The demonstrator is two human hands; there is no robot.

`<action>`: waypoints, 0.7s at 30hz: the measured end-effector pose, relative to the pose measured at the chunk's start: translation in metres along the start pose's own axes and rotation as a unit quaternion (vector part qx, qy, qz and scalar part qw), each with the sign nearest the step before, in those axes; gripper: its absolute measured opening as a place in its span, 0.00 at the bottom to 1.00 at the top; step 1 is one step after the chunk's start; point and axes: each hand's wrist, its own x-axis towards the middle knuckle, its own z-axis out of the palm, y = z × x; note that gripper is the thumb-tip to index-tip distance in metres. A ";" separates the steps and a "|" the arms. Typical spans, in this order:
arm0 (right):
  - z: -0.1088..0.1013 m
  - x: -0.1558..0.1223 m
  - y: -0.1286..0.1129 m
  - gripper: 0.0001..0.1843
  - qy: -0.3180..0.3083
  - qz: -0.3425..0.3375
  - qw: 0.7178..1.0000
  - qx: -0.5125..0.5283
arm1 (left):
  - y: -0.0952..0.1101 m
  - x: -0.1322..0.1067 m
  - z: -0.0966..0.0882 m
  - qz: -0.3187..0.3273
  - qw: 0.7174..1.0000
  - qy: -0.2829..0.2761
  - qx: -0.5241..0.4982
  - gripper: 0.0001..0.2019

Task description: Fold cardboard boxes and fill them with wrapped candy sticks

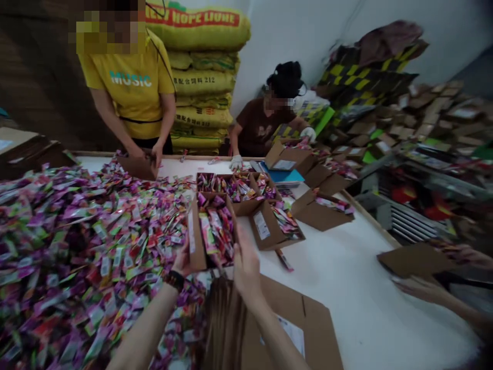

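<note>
A small open cardboard box point(194, 234) full of coloured packets stands in front of me on the white table point(346, 277). My left hand point(182, 261), with a dark band at the wrist, grips the box's near left wall. My right hand point(245, 263) lies against the box's right side, fingers stretched forward along it. A huge heap of pink, green and red packets point(84, 241) covers the table to the left, right up against the box.
Several more filled boxes point(269, 221) stand behind mine. A flat cardboard sheet point(296, 318) lies near me. A person in a yellow shirt point(131, 87) holds a box across the table; another, seated in brown point(262, 123), wears white gloves. Someone's hand point(419, 288) reaches in from the right.
</note>
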 end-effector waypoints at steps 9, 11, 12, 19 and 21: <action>-0.067 0.059 0.206 0.34 0.109 0.082 0.990 -0.031 | -0.080 0.184 -0.013 -0.155 0.987 0.018 0.029 0.24; -0.067 0.061 0.227 0.35 0.121 0.098 0.984 -0.081 | -0.105 0.208 -0.012 -0.162 0.985 0.050 0.016 0.26; -0.065 0.065 0.232 0.35 0.125 0.100 0.981 -0.110 | -0.114 0.217 -0.007 -0.161 0.985 0.065 0.018 0.26; -0.066 0.099 0.209 0.30 0.068 0.037 0.963 -0.259 | -0.094 0.225 0.063 -0.018 0.940 0.219 0.263 0.22; -0.092 0.076 0.201 0.24 0.092 0.002 0.955 -0.282 | -0.079 0.206 0.071 0.000 0.923 0.253 0.291 0.27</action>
